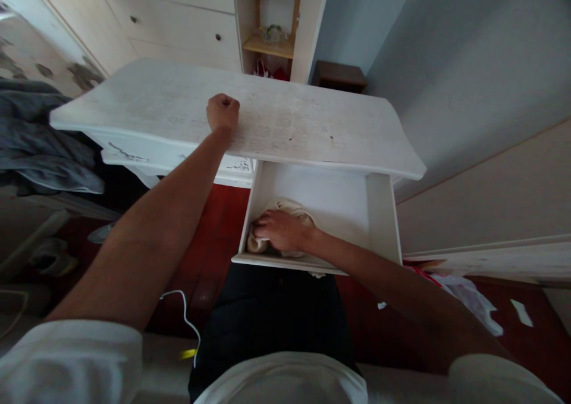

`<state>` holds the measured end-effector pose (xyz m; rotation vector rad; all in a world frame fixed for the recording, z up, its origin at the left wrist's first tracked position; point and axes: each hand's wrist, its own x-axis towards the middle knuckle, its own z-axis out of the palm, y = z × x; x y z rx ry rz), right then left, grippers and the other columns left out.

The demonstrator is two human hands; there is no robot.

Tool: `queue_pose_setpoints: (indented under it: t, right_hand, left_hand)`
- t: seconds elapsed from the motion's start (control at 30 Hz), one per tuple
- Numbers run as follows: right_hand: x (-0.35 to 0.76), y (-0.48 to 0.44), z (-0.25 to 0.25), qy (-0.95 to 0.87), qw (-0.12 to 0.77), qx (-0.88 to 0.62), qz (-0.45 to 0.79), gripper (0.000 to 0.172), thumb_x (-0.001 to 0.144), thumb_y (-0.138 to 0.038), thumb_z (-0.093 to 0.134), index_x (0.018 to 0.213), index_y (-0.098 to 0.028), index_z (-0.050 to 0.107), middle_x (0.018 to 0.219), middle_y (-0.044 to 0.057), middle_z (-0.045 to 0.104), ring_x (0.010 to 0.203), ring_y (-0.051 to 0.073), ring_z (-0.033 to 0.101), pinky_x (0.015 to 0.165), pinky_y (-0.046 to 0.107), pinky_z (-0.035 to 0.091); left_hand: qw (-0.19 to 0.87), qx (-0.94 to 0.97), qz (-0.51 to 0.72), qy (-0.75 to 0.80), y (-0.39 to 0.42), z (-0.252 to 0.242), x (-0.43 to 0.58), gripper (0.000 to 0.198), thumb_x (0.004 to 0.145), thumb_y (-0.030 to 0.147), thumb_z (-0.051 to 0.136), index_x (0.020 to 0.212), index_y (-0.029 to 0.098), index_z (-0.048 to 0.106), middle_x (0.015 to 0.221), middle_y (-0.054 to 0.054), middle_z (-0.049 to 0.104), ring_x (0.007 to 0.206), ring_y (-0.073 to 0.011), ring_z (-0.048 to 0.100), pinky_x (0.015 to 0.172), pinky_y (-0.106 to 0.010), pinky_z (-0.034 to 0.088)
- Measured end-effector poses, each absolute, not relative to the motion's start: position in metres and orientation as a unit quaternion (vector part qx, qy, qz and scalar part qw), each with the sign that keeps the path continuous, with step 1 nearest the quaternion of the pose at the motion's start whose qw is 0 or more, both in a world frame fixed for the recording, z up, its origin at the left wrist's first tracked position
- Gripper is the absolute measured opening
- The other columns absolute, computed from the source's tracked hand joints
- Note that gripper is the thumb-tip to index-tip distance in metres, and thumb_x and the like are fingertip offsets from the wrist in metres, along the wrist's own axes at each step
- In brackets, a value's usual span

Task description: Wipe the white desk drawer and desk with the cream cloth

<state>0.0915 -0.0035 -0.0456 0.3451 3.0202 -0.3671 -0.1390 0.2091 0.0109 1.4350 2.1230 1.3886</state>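
My left hand rests as a fist on the white desk top, near its front edge, with nothing showing in it. Below and to the right, a white drawer is pulled out towards my body. Inside its front left corner lies a bunched beige cloth. My right hand is closed on this cloth, fingers curled over its left part and pressing it towards the drawer's corner. Palm and fingertips are partly hidden by the cloth and the back of the hand.
Grey clothing hangs at the left. Behind the desk stands a white cabinet with an open shelf. A white cable and a plastic bag lie low on either side of me. A wall bounds the right.
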Motion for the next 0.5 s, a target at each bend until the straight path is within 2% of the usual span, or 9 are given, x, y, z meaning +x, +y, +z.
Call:
queue_pose_setpoints:
  t: [0.13,0.27,0.37,0.5]
  right_hand:
    - [0.102,0.002,-0.038,0.982,0.106,0.064,-0.14,0.021,0.09,-0.007,0.055,0.097,-0.012,0.075,0.108,0.013,0.076,0.102,0.023,0.068,0.101,0.038,0.042]
    - [0.127,0.002,-0.024,0.963,0.182,0.108,-0.167,0.023,0.083,-0.008,0.059,0.095,-0.013,0.077,0.105,0.013,0.078,0.103,0.024,0.069,0.093,0.035,0.045]
    - [0.155,0.003,-0.011,0.943,0.235,0.158,-0.176,0.027,0.08,-0.01,0.06,0.1,-0.015,0.078,0.105,0.014,0.078,0.103,0.025,0.07,0.086,0.033,0.046]
    - [0.199,0.006,0.0,0.914,0.293,0.212,-0.187,0.034,0.079,-0.009,0.06,0.106,-0.017,0.079,0.105,0.014,0.077,0.102,0.026,0.071,0.08,0.03,0.048]
  left_hand:
    - [0.126,0.494,0.476,0.717,0.207,0.011,-0.139,0.033,0.086,0.05,0.054,0.093,0.022,0.07,0.088,-0.005,0.07,0.101,-0.0194,0.058,0.09,-0.038,0.043]
    - [0.134,0.491,0.489,0.709,0.206,0.01,-0.138,0.033,0.086,0.051,0.055,0.096,0.024,0.071,0.091,-0.006,0.07,0.104,-0.022,0.06,0.093,-0.039,0.045]
    - [0.134,0.487,0.492,0.709,0.205,0.01,-0.137,0.026,0.087,0.043,0.056,0.096,0.024,0.071,0.095,-0.005,0.071,0.101,-0.0201,0.06,0.093,-0.038,0.044]
    - [0.106,0.479,0.495,0.717,0.202,0.015,-0.133,0.011,0.084,0.027,0.058,0.082,0.023,0.068,0.092,-0.003,0.072,0.088,-0.0163,0.06,0.086,-0.035,0.045]
